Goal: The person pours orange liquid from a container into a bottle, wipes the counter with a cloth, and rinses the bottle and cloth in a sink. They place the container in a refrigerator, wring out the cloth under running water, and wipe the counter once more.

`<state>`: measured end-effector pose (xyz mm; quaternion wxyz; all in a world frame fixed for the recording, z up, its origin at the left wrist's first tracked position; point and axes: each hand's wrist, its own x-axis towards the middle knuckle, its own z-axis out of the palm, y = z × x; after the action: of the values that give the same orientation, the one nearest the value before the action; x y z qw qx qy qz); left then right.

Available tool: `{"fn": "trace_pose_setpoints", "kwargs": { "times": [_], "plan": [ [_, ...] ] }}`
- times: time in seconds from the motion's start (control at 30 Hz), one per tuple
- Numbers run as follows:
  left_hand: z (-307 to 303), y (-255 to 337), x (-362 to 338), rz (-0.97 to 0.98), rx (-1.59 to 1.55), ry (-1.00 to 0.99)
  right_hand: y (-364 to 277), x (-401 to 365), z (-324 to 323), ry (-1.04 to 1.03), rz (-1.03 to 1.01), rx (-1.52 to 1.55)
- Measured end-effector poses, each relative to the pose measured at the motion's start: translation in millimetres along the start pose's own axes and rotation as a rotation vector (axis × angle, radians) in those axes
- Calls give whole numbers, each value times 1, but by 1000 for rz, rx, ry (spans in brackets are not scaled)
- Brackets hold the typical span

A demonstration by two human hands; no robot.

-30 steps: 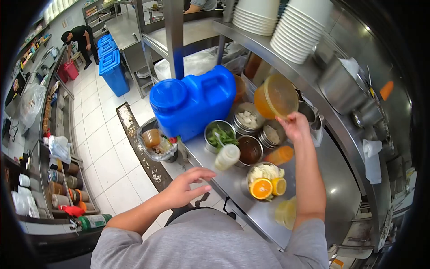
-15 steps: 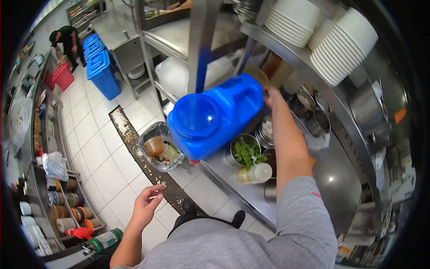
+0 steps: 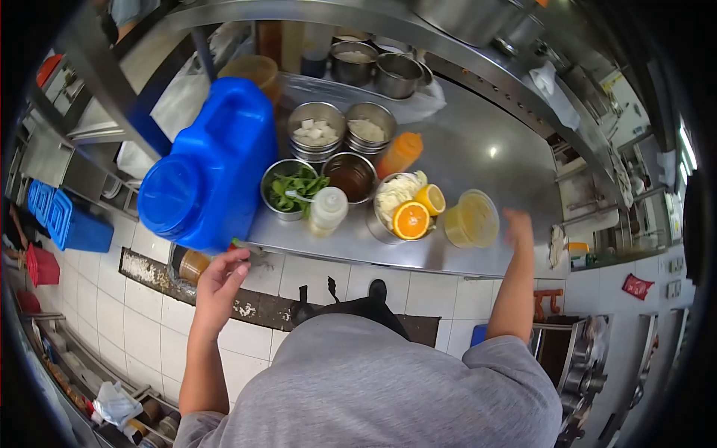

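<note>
Head view: the left hand (image 3: 220,278) is open and empty, fingers loosely curled, just below the front edge of the steel counter (image 3: 478,149). A big blue plastic jug (image 3: 209,164) sits at its 12 o'clock. The right hand (image 3: 517,228), also open and empty, is over the counter, with a round clear plastic tub of yellow liquid (image 3: 472,219) just beside it at 9 o'clock.

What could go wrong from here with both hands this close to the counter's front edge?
1. The blue jug stands at the left end of the counter, just above the left hand. A knock could tip it toward the floor.
2. The tub of yellow liquid sits near the front edge, close to the right hand. A brush might shove it off or into the bowl of orange halves beside it.
</note>
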<state>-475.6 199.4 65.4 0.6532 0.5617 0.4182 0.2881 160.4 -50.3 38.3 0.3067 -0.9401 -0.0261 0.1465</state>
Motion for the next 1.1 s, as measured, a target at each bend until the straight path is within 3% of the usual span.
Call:
{"fn": "trace_pose_setpoints", "kwargs": {
  "times": [0.07,0.13,0.17,0.23,0.33,0.47,0.63,0.83,0.97,1.1],
  "plan": [
    [16,13,11,28,77,-59,26,-38,11,-143,261,132],
    [32,16,15,35,67,-77,36,-54,24,-360,448,667],
    [40,14,16,34,36,-105,38,-50,27,-363,451,668],
    [55,10,15,0,-20,-151,53,-43,32,-575,342,888],
    [68,2,12,-51,19,-179,75,-8,42,-516,332,960],
    [69,-1,9,-66,62,-181,71,3,33,-449,316,982],
    [60,-8,4,-95,119,-160,38,-16,19,-372,267,523],
    [57,-10,-5,-125,129,-125,18,15,40,-273,91,222],
    [53,-13,-7,-133,138,-117,7,29,54,-344,207,345],
    [49,-14,-11,-134,164,-113,9,39,62,-546,379,734]
  ]
}}
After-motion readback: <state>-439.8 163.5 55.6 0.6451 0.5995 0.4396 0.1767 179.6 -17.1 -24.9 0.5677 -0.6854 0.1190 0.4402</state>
